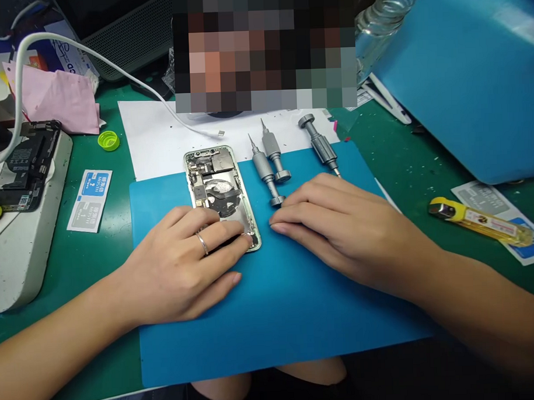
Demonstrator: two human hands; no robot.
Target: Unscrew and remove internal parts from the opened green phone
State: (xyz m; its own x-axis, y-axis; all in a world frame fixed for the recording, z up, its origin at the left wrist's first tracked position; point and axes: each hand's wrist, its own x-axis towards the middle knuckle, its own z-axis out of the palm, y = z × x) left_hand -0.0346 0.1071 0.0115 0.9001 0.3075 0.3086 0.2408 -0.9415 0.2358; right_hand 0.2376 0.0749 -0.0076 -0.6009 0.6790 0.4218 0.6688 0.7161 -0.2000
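Observation:
An opened phone (pixel 224 166), its screen off and its inner parts bare, lies on a blue mat (pixel 253 317). My left hand (pixel 181 261), with a ring on one finger, rests over the phone's lower end, fingers stretched and apart. To its right, my right hand (pixel 338 221) touches or hovers just above the mat, fingertips pressed together; whatever they may hold is hidden. Just beyond those fingertips lies a grey precision screwdriver (pixel 262 167), with a second screwdriver (pixel 272 147) beside it. A third, thicker screwdriver (pixel 320 143) lies farther right, its tip near my right knuckles.
A white cable (pixel 113 71) arches over the left side, ending above white paper (pixel 151 137). At left are a green cap (pixel 108 141), a printed card (pixel 90 200) and a white box (pixel 52 213) bearing phone parts. A yellow cutter (pixel 482 221) and glass jar (pixel 381 27) are at right.

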